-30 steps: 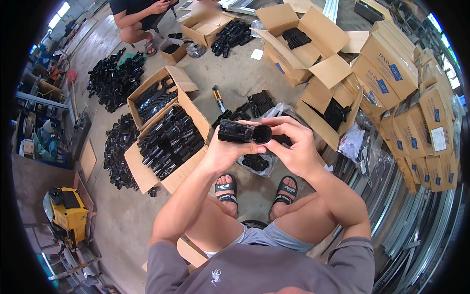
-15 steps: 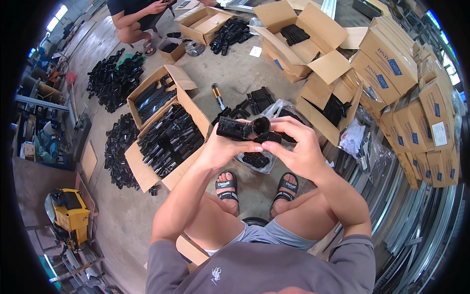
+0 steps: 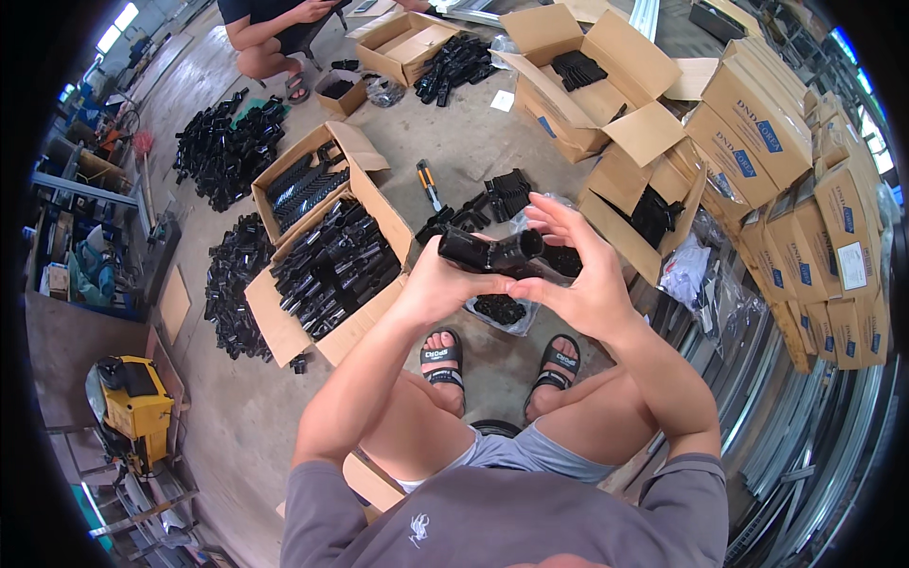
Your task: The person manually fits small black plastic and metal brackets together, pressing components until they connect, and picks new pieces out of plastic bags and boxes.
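Note:
A black plastic fitting with short tubular ends (image 3: 516, 250) is held up in front of me above the floor. My left hand (image 3: 431, 289) is closed around its left side, with the thumb along the underside. My right hand (image 3: 589, 275) is open beside the fitting's right end, fingers stretched up and apart, thumb close to the left thumb tip. Whether that thumb touches the fitting, I cannot tell. Below the hands lies a clear plastic bag (image 3: 524, 324) with small black pieces, partly hidden by them.
To the left, an open cardboard box (image 3: 272, 325) holds rows of black fittings, beside black heaps (image 3: 237, 284). An orange-handled tool (image 3: 429, 182) lies ahead. More open boxes (image 3: 559, 123) and stacked cartons (image 3: 757, 123) stand right, near metal profiles (image 3: 776, 445). A person (image 3: 260, 38) sits far left.
The fitting has turned in my left hand, its round opening no longer facing me. My right fingers have lifted off it and spread upward. The view has shifted slightly.

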Available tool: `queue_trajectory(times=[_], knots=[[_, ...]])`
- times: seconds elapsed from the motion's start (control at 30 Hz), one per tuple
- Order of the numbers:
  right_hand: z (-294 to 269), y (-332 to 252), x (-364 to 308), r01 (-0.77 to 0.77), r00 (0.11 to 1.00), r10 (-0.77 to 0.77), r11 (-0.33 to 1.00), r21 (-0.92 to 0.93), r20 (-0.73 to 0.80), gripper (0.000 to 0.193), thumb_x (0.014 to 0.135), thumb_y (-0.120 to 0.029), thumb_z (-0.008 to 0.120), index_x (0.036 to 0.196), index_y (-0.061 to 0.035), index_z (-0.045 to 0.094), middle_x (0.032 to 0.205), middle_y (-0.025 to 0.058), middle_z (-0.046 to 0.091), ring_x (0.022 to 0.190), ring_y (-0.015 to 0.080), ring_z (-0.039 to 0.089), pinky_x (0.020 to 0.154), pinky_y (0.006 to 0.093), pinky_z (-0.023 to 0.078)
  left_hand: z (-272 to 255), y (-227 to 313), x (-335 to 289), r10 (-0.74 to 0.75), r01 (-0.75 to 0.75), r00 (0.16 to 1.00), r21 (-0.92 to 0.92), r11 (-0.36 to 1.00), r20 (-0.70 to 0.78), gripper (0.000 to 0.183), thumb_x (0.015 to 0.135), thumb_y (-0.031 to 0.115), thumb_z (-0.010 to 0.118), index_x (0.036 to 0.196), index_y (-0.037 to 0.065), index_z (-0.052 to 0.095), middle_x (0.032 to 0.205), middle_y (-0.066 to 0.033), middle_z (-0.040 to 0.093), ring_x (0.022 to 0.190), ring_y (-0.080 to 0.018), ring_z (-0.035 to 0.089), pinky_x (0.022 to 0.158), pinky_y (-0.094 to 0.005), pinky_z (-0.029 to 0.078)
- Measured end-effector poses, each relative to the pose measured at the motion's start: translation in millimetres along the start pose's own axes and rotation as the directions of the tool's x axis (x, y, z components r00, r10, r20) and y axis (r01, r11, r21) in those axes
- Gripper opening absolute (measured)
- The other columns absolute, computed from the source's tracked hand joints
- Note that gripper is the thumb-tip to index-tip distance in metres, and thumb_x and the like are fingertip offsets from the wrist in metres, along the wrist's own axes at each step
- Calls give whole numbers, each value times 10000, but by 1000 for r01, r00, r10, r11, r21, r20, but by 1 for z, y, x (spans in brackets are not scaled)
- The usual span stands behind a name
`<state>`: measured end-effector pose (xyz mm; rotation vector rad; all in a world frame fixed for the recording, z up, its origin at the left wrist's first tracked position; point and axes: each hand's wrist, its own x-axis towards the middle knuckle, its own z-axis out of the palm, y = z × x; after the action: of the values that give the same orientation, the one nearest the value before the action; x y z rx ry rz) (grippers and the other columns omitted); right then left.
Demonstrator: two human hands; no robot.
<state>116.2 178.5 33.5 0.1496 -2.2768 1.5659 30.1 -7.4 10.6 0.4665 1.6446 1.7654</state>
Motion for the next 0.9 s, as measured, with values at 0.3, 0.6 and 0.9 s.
queue_trajectory(times=[0.3,0.6,0.9], knots=[[10,14,0,-45,939,113,977,-208,325,434,759,-209,798,1110,8,662,1000,164,699,870,293,697,798,361,539,17,-2,-4,-70,37,997,731,682,14,405,651,270,865,875,-17,690,784,-199,688,755,-338,689,643,-402,530],[5,24,-5,-355,935,340,879,318,103,415,803,-26,766,1179,51,609,993,108,707,875,115,662,787,268,541,19,-3,-7,217,-165,976,545,822,-32,512,737,252,851,1092,-35,621,917,-138,686,909,-218,674,818,-348,520],[-5,25,0,-278,947,322,825,492,-5,411,811,27,742,1198,34,605,1061,88,682,948,120,644,848,248,521,18,-10,2,171,-153,983,231,961,-60,461,792,158,808,1187,-7,638,939,-75,714,828,-84,629,732,-262,511]])
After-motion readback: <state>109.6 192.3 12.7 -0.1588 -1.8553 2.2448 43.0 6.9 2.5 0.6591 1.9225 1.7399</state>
